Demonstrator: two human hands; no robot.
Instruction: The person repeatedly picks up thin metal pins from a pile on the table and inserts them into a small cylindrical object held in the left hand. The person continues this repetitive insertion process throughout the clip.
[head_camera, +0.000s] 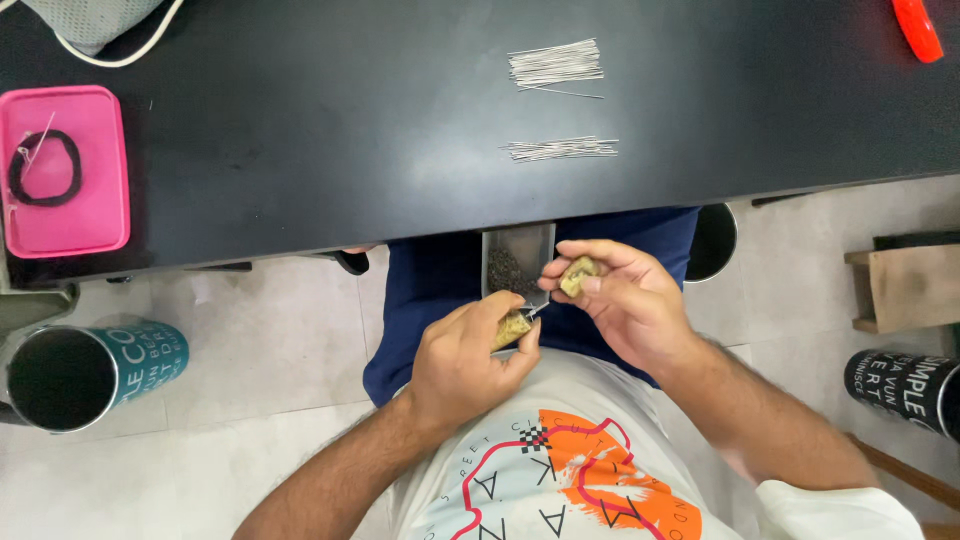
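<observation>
Over my lap, my left hand (468, 355) pinches a small yellowish lump (514, 328) and what looks like a thin metal pin at its fingertips. My right hand (622, 300) grips a second yellowish lump (579, 275) just above it, fingers curled around it. Both hands hover over a small metal tray (519, 243) of dark granules that rests on my blue-trousered lap at the table's near edge. On the black table (300, 140) lie two bundles of thin metal pins, a larger one (555, 65) farther away and a flatter one (560, 149) nearer.
A pink lidded box (90, 210) with a black loop on top sits at the table's left edge. An orange-red object (917, 28) lies at the far right. On the tiled floor stand a teal can (90, 370), a black can (905, 390) and a wooden stool (905, 285).
</observation>
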